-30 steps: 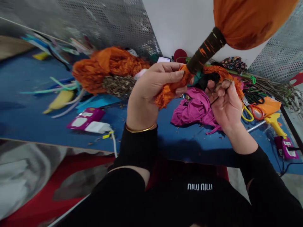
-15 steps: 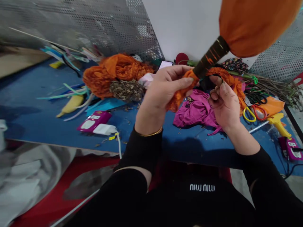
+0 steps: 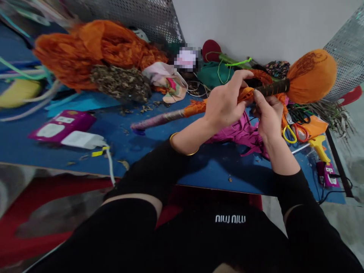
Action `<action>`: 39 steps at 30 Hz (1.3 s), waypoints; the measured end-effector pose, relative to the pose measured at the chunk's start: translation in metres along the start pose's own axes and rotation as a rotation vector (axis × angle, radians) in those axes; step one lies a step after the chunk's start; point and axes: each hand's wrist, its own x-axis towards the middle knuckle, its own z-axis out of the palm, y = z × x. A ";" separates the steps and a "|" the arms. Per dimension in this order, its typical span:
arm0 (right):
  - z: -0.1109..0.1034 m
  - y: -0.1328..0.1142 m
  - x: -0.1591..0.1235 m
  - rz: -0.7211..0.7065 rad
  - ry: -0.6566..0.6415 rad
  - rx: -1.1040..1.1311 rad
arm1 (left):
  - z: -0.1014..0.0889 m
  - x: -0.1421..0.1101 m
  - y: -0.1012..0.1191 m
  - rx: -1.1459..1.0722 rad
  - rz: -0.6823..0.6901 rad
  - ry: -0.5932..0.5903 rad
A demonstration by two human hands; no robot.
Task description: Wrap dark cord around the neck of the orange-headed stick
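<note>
A stick (image 3: 160, 118) slants across in front of me, its lower shaft wrapped in grey and purple. It carries a round orange cloth-covered head (image 3: 314, 76) at its right end. Dark wrapping (image 3: 274, 89) binds the neck below the head, and crumpled orange cloth (image 3: 195, 108) covers the shaft further left. My left hand (image 3: 223, 100) is closed around the stick over this cloth. Close beside it, my right hand (image 3: 269, 115) pinches at the left end of the dark wrapping; what lies under its fingertips is hidden. Magenta cloth (image 3: 237, 131) lies on the table beneath both hands.
An orange cloth heap (image 3: 99, 45), a dry brown plant clump (image 3: 121, 83) and a purple power strip (image 3: 61, 127) lie left. Scissors (image 3: 295, 131), a yellow glue gun (image 3: 318, 146) and twigs (image 3: 335, 108) are right. The blue table's front edge (image 3: 159, 182) is near me.
The round head has swung down and away, so the stick lies flatter. My right hand has come in from beside the stick to its dark wrapping. The view has shifted.
</note>
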 end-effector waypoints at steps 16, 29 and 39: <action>0.000 -0.014 0.001 0.000 0.112 0.031 | -0.040 0.033 -0.052 -0.050 -0.059 -0.599; -0.001 0.003 0.005 -0.048 0.099 0.049 | -0.019 0.022 0.000 0.230 0.075 -0.195; -0.002 0.010 0.008 -0.012 0.083 0.158 | -0.019 0.018 0.009 0.223 0.055 -0.178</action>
